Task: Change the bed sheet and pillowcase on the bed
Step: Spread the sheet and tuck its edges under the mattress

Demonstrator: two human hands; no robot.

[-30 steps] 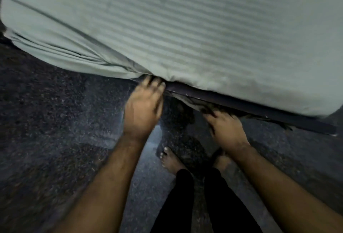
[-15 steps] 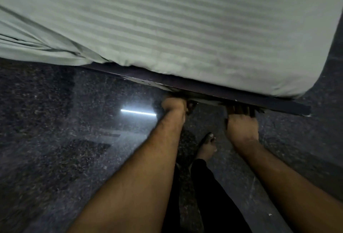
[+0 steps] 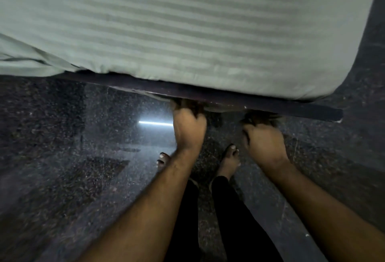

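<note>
A dark speckled stone floor point(image 3: 62, 178) mirrors a tube light point(image 3: 155, 123); bare feet point(image 3: 229, 161) stand below. A dark bed frame edge point(image 3: 250, 100) hides the fingertips. The pale green striped bed sheet point(image 3: 166, 32) covers the mattress, bunched at left. Left hand point(image 3: 188, 130) and right hand point(image 3: 263, 143) curl under the frame; what they grip cannot be told.

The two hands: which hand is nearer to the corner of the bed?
The right hand: it grips under the dark bed frame closer to the corner than the left hand.
</note>
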